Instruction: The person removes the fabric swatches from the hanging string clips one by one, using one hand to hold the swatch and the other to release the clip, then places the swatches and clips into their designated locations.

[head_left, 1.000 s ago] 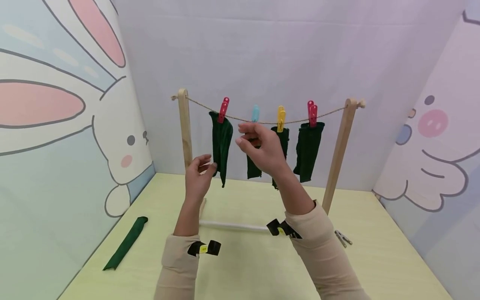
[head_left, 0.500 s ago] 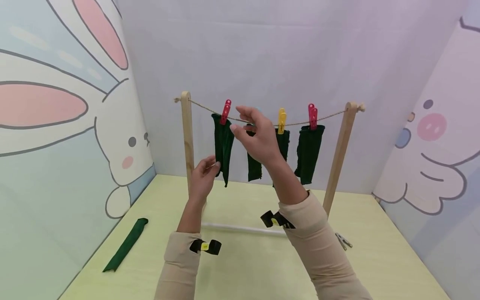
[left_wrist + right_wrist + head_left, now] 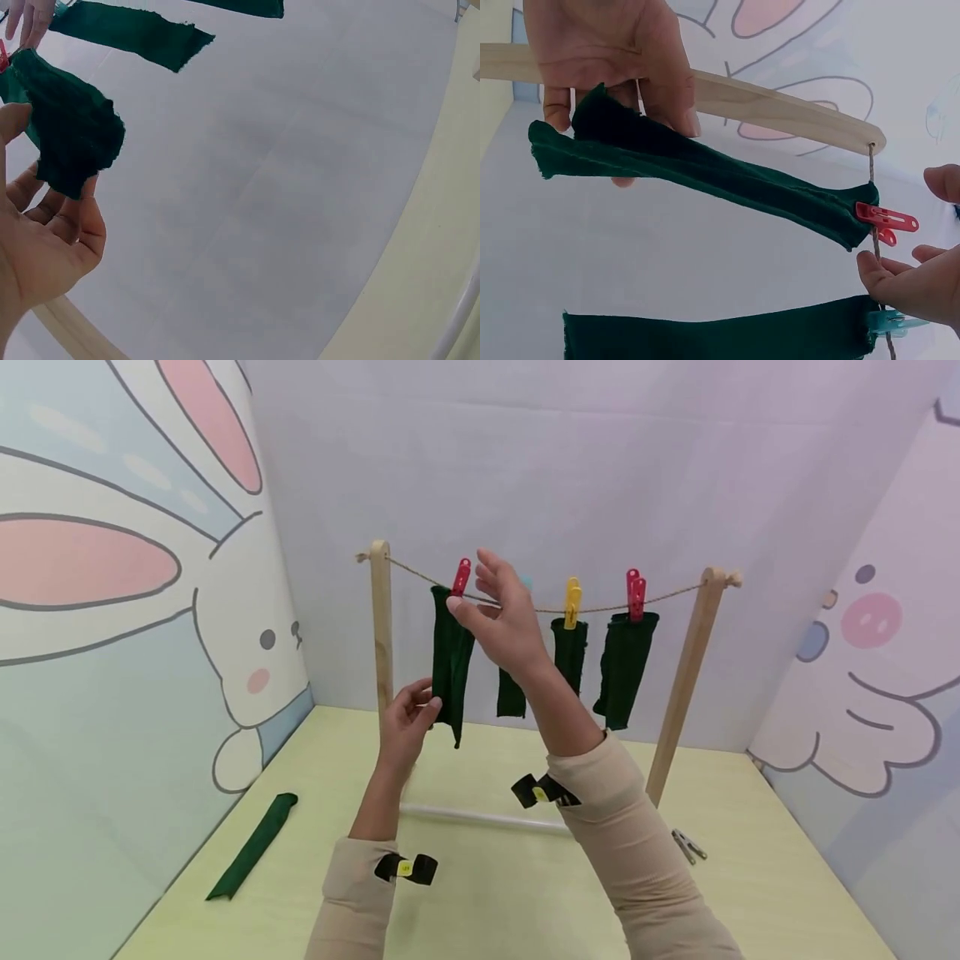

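My left hand (image 3: 405,718) is at the lower end of the leftmost green cloth (image 3: 452,652), which hangs from the line. In the right wrist view its fingers pass behind the cloth and the thumb lies along the near edge, with no firm pinch visible. A red clothespin (image 3: 885,217) clips this cloth's top to the rope. My right hand (image 3: 510,622) is raised just right of that clothespin, fingers apart, holding nothing. Behind it, a light blue clothespin (image 3: 891,322) holds another green cloth (image 3: 512,695), partly hidden in the head view.
Farther right hang two green cloths under a yellow clothespin (image 3: 572,603) and a red pair. Wooden posts (image 3: 686,685) carry the rope, with a white bar (image 3: 480,816) low between them. On the table lie a rolled green cloth (image 3: 253,847) and a metal clip (image 3: 688,845).
My right hand has risen from in front of the blue-clipped cloth and moved left toward the red clothespin. My left hand has moved slightly right, up against the leftmost cloth's lower edge.
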A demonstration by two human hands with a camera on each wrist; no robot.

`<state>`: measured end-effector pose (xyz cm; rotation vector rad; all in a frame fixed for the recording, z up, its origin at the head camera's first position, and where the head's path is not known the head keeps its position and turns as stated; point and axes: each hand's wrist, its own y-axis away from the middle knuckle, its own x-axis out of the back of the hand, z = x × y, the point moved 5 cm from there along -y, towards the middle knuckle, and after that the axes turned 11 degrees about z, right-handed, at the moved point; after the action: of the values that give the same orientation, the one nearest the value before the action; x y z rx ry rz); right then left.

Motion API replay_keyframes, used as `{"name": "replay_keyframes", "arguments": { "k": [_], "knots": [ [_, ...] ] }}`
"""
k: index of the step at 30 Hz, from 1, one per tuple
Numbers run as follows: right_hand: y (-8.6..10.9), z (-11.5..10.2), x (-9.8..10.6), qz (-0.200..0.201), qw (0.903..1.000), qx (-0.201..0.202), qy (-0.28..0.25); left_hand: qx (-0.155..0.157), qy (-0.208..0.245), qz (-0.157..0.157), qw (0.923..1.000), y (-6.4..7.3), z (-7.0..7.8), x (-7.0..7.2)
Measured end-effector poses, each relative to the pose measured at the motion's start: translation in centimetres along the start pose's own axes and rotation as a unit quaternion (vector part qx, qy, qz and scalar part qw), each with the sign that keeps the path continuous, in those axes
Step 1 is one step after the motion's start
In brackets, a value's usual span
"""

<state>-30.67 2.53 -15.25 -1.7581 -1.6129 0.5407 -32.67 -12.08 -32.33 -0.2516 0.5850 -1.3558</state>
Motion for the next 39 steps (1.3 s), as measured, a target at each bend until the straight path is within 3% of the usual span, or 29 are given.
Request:
{"name": "replay_keyframes", "arguments": {
  "k": [8,15,23,29,34,39],
  "knots": [
    [0.4,0.3,-0.2,-0.007,0.9997,-0.022,-0.011,0.006,-0.002,0.001,1.0,0.7,-0.5,0.4],
    [0.3,0.2,-0.6,0.004,0.9997,0.02,-0.015,0.003,-0.02,0.001,0.9998,0.8,-0.4,0.6],
    [0.4,0.6,-0.3,0.081,0.9958,0.041,-0.008,0.007,-0.017,-0.008,0.9998,1.0,0.3,0.5],
    [0.5,0.6,-0.3,0.079,0.9956,0.046,-0.024,-0.003,-0.023,-0.002,0.9997,1.4,1.5,0.6],
    [0.4,0.3,0.0,0.087,0.9937,0.065,-0.029,-0.008,-0.015,0.002,0.9998,1.1,0.7,0.9],
    [0.2,-0.6,0.1,0.079,0.991,0.098,-0.045,-0.037,-0.02,0.001,0.9991,0.8,0.4,1.0]
  ]
}}
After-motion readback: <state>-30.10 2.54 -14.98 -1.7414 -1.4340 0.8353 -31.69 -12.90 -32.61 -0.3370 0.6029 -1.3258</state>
